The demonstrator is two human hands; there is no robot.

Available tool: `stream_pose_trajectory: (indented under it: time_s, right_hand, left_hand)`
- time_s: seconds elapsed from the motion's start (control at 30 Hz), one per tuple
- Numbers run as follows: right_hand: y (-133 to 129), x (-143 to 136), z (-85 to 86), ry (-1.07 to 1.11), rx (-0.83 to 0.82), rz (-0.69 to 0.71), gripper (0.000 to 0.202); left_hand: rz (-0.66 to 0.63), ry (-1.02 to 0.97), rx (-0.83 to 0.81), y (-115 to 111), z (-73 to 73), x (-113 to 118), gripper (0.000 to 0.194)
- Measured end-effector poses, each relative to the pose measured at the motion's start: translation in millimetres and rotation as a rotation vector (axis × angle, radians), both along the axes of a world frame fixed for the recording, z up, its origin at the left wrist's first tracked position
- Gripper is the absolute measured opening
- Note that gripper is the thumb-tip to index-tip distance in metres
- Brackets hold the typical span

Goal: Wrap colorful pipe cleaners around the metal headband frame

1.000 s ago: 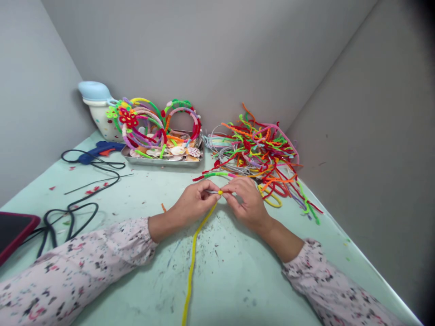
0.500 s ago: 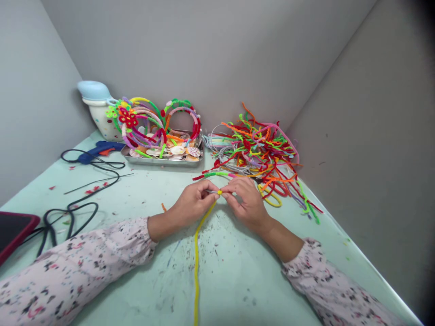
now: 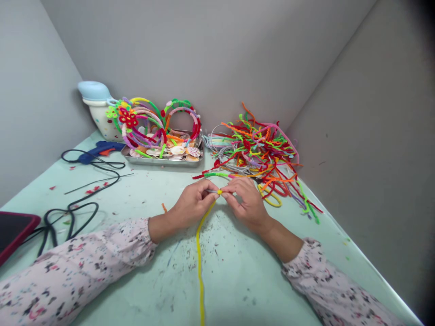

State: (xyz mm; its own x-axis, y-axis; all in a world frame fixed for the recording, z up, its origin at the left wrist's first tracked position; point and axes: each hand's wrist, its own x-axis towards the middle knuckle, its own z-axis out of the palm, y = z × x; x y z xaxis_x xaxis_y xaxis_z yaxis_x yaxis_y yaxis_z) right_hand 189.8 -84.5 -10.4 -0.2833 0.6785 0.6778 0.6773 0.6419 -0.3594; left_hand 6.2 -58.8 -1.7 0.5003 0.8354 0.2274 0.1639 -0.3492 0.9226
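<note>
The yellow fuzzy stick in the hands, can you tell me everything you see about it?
The yellow fuzzy stick is a long, thin pipe cleaner, soft and fluffy looking. Its far end is pinched between the fingertips of the left hand and the right hand, where it seems to wrap around a thin grey band. From there it bends and trails toward the person across the pale green table, running out of the bottom of the picture.
</note>
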Motion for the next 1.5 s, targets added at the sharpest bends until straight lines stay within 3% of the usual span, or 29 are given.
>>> stream_pose_trajectory:
  time_s: [1.07,1.3,1.5]
  right_hand:
    - [3.1,2.2,-0.5,-0.013,0.094,-0.017,0.013]
    - [2.7,2.6,2.9,0.033,0.184,-0.049,0.016]
    - [1.9,2.4,6.0,0.057,0.214,-0.103,0.021]
  left_hand:
    - [-0.046,-0.106,-0.035,-0.2,0.6,1.7,0.017]
    - [0.077,-0.112,0.131,-2.2,1.3,4.4,0.019]
    - [0.126,-0.203,0.077,0.8,2.8,2.7,0.016]
